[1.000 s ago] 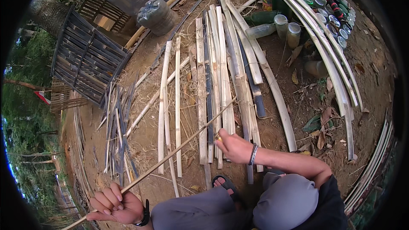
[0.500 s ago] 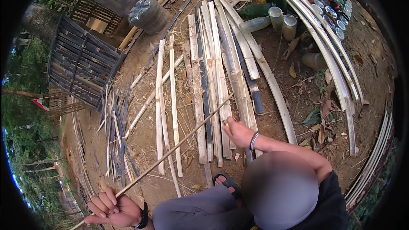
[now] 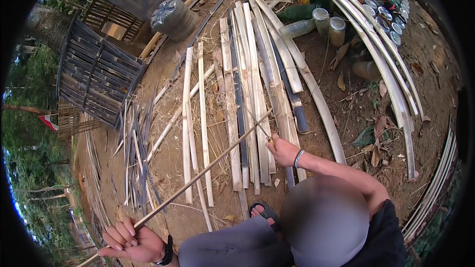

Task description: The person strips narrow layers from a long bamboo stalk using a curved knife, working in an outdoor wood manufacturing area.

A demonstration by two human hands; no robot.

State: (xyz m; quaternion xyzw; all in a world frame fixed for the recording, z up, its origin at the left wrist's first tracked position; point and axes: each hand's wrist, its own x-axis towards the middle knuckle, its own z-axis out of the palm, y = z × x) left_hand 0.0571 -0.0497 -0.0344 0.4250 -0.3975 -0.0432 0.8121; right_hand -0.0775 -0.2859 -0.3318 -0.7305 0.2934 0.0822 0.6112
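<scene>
The stick (image 3: 198, 175) is held in the left hand (image 3: 133, 240), whose fingers are curled round its lower part, with the thumb stretched out to the left. From that hand the stick is extended diagonally up to the right, over the pale strips (image 3: 231, 118) on the ground (image 3: 315, 143), and its upper end is located just beyond the right hand (image 3: 286, 151). A slim tool (image 3: 270, 139), probably a knife, is gripped in the right hand, with the fingers closed on its handle and the thin end directed at the upper part of the stick. Whether the slim tool and the stick are touching cannot be told from this view. As for progress, the stick is judged to be already reduced to a slender, nearly straight length. The pale strips are spread roughly side by side, and a loose pile of thin strips (image 3: 134, 153) is placed to the left; all of these are judged to be already split. Curled shavings (image 3: 221, 100) are scattered between them, by which some trimming is suggested as done. Work on the stick is judged to be unfinished, since the slim tool is held close to it; its surface cannot be made out finely enough for the amount left to be stated
</scene>
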